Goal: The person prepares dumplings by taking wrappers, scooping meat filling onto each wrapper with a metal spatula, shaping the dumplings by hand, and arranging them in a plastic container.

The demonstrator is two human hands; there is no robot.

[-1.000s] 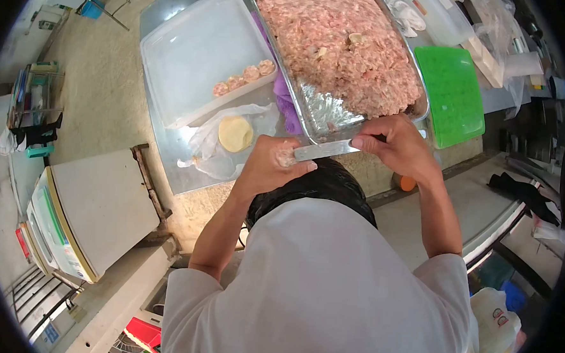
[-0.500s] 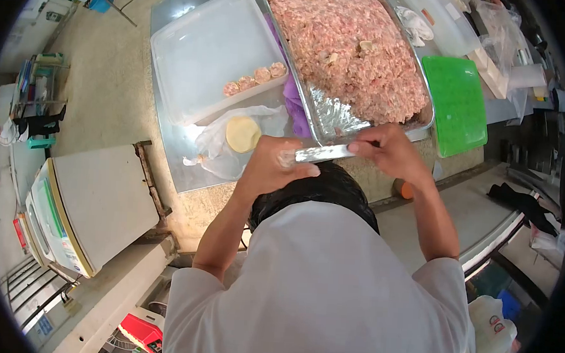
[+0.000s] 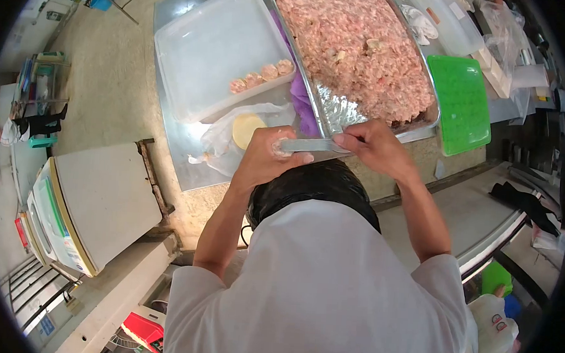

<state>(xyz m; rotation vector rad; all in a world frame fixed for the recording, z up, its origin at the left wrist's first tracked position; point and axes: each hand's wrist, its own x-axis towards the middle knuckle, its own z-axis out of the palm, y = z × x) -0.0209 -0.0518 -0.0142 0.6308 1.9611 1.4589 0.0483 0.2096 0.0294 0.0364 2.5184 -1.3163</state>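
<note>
My left hand [image 3: 265,156] is cupped around a small dumpling [image 3: 281,143] with meat in it, mostly hidden by the fingers. My right hand [image 3: 374,149] grips one end of a flat metal spatula [image 3: 306,145]; its other end touches the dumpling. Beyond my hands a metal tray [image 3: 436,114] holds a large heap of minced meat [image 3: 365,53]. Left of it, a white plastic tray [image 3: 206,51] has several filled dumplings [image 3: 253,80] in a row along its near edge. Round pale wrappers [image 3: 248,130] lie on a plastic bag [image 3: 217,138], close to my left hand.
A green lid [image 3: 460,106] lies right of the metal tray, and a purple cloth [image 3: 304,107] is between the two trays. A white cloth [image 3: 420,25] and clear containers sit at the far right. A black bag [image 3: 314,184] is below my hands.
My right hand and the spatula have shifted left, nearer to my left hand. The trays appear slightly further right in view. A green object and part of a person's hand now show at the lower right.
</note>
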